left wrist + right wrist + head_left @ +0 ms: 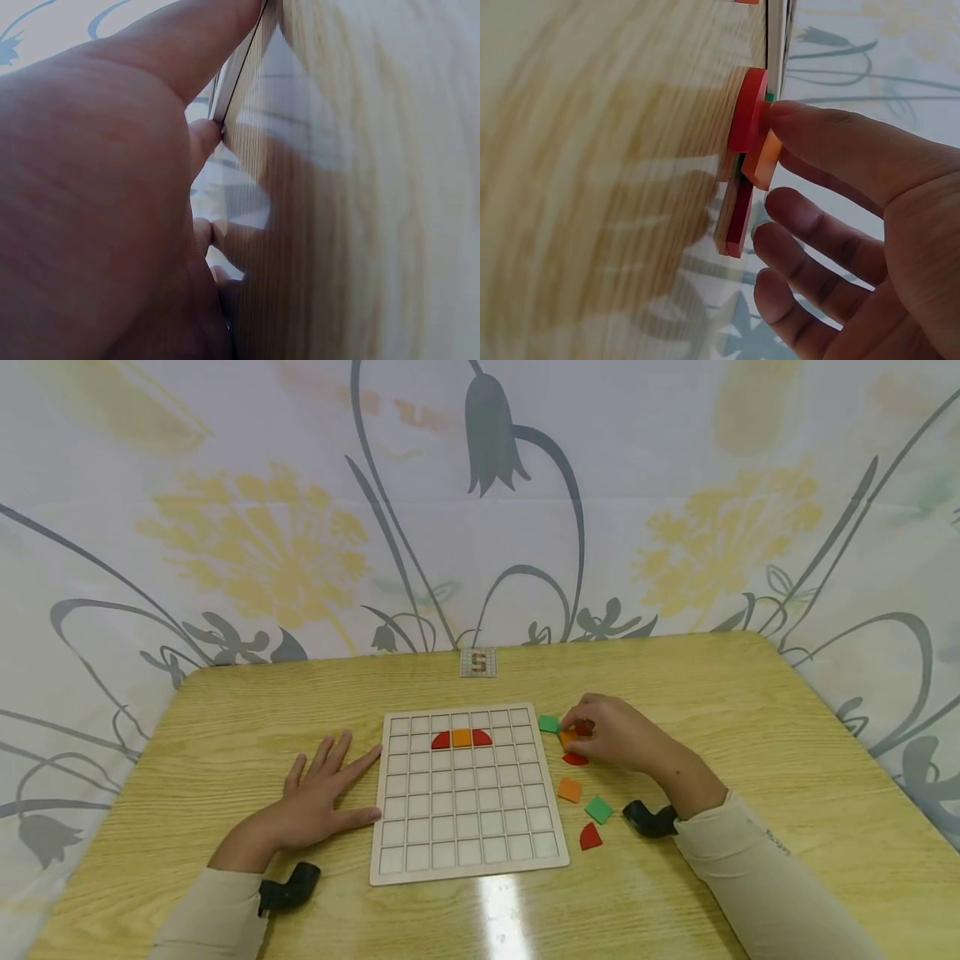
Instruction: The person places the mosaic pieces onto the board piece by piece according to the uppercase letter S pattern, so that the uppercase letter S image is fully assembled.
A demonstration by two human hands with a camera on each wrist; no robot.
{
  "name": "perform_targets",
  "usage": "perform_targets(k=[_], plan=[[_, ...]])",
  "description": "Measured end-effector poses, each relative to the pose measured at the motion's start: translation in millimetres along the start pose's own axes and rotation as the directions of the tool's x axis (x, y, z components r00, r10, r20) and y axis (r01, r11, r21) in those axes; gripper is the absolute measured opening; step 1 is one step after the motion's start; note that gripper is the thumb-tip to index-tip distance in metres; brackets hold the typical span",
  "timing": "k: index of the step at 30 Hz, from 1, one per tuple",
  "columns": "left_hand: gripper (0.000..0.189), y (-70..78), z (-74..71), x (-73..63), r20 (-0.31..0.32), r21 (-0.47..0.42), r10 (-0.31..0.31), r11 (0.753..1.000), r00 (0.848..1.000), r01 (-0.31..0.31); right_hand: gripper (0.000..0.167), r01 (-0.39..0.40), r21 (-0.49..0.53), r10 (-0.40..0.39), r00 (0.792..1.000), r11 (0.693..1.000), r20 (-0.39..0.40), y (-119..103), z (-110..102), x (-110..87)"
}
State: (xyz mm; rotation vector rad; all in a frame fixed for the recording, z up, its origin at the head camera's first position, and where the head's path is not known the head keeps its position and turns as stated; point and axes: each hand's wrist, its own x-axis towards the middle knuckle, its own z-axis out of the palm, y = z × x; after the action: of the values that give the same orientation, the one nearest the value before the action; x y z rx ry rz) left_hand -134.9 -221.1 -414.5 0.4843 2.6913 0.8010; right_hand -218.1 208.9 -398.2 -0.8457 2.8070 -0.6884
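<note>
A square white grid board point(471, 875) lies on the table. In its second row an orange square tile point(461, 738) sits between two red quarter-circle tiles, one on the left point(441, 741) and one on the right point(482, 737). Just beyond the board's right edge, my right hand point(626, 735) pinches another orange square tile point(762, 161) between thumb and index finger, the other fingers loosely bent. Close by it lie a green square tile point(549, 723) and a red quarter-circle tile point(575, 759). My left hand point(318, 802) rests spread on the table, fingertips at the board's left edge.
Nearer me, right of the board, lie an orange tile point(569, 789), a green tile point(598, 810) and a red quarter-circle tile point(591, 837). A small patterned card point(478, 662) lies at the table's back edge, before a flowered cloth point(300, 527).
</note>
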Motion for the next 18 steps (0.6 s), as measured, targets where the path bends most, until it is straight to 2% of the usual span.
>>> perform_targets(k=[18], plan=[[0.085, -1.6, 0.7, 0.3, 0.003, 0.004, 0.002, 1.0, 1.0, -0.002, 0.023, 0.014, -0.022, -0.013, 1.0, 1.0, 0.006, 1.6, 1.0, -0.2]])
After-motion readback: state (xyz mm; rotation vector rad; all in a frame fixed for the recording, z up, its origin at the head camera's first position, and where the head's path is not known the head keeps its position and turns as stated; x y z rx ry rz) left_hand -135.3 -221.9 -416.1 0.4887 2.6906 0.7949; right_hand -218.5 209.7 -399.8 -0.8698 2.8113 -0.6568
